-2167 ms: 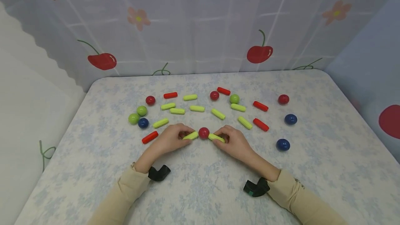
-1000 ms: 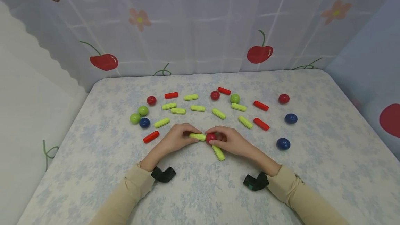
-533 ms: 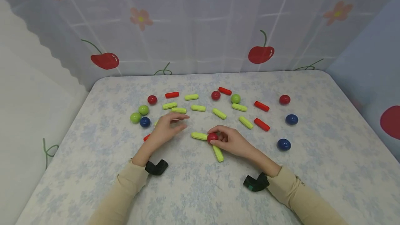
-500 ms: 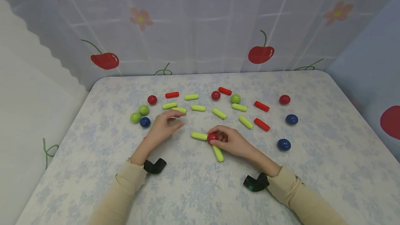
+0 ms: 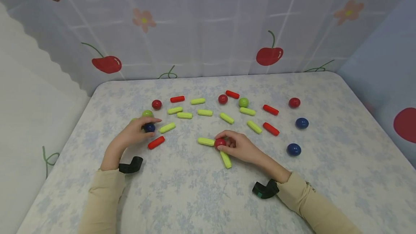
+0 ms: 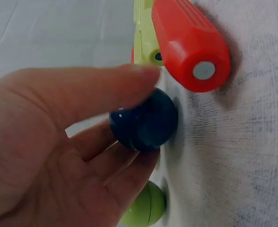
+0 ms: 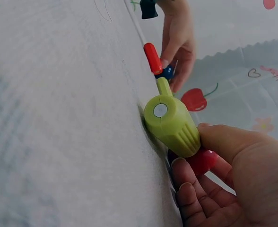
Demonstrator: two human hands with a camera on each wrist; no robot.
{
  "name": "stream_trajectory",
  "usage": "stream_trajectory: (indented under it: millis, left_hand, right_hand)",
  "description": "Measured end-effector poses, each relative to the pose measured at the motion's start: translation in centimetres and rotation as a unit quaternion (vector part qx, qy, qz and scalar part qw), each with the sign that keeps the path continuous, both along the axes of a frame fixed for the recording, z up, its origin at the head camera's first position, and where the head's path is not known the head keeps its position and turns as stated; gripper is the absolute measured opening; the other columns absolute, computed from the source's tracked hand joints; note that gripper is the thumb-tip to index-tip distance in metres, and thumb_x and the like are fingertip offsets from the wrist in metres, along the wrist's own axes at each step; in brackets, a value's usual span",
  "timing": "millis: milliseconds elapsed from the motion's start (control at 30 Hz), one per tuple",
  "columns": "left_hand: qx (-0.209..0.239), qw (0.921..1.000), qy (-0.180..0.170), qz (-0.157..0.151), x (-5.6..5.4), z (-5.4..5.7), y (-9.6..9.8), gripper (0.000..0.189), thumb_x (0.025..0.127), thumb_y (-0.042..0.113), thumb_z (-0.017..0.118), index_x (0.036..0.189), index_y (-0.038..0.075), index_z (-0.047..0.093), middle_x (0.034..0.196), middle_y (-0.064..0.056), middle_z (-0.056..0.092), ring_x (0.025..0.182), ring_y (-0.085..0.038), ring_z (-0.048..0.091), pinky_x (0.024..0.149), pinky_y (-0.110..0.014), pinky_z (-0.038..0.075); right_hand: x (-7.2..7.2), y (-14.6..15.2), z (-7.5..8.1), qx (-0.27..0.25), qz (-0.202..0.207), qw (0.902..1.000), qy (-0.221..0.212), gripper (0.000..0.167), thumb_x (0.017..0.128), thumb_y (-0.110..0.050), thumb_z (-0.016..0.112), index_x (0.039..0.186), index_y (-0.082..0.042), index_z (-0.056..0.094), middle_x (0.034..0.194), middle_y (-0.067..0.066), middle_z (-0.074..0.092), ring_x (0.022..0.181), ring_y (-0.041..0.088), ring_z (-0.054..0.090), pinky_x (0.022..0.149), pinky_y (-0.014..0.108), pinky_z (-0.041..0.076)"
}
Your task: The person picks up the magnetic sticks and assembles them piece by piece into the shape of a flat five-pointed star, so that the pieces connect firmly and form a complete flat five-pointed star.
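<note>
In the head view my left hand (image 5: 131, 133) is around a blue ball (image 5: 149, 127) on the table, fingers on the far side and thumb on the near side. The left wrist view shows the blue ball (image 6: 146, 120) between the thumb and fairly straight fingers; firm contact cannot be made out. My right hand (image 5: 240, 146) pinches a red ball (image 5: 219, 143) between thumb and fingers. Two yellow-green magnetic rods (image 5: 206, 141) meet that ball, one pointing left, the other rod (image 5: 225, 159) toward the front. In the right wrist view the near rod (image 7: 172, 125) partly hides the red ball (image 7: 203, 161).
A red rod (image 5: 156, 142) lies just right of my left hand. Green balls (image 5: 147, 113) are partly hidden behind that hand. Several yellow-green rods (image 5: 204, 112) and red rods (image 5: 271, 129) lie across the back. Two blue balls (image 5: 294, 149) and a red ball (image 5: 294, 103) sit right.
My right hand turned the joined ball and rod, then stayed on the red ball. My left hand let go of its yellow-green rod and moved left to the blue ball.
</note>
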State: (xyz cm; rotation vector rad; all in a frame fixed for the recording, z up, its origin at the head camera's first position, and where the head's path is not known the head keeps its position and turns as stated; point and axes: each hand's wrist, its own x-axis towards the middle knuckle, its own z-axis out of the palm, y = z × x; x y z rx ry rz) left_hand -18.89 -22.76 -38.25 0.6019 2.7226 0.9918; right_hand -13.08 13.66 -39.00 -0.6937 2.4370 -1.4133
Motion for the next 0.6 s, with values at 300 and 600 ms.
stream_trajectory:
  millis: [300, 600]
  left_hand:
    - [-0.002, 0.9998, -0.015, 0.009, 0.4, 0.4, 0.5, 0.032, 0.085, -0.005, 0.064, 0.117, -0.002, 0.063, 0.117, -0.022, 0.055, 0.110, -0.038, 0.051, 0.091, -0.051, 0.040]
    - [0.102, 0.9940, -0.023, -0.033, 0.7, 0.5, 4.4, 0.033, 0.086, 0.015, 0.069, 0.116, 0.002, 0.064, 0.110, -0.008, 0.062, 0.098, -0.023, 0.059, 0.086, -0.040, 0.047]
  right_hand:
    - [0.1, 0.0, 0.1, 0.000, -0.004, 1.0000, -0.002, 0.026, 0.088, -0.004, 0.065, 0.113, 0.002, 0.060, 0.081, 0.006, 0.055, 0.066, 0.021, 0.048, 0.057, 0.026, 0.040]
    - [-1.1, 0.6, -3.0, -0.006, -0.002, 1.0000, 0.005, 0.027, 0.089, -0.014, 0.067, 0.114, -0.008, 0.062, 0.083, 0.001, 0.056, 0.066, 0.017, 0.050, 0.057, 0.026, 0.041]
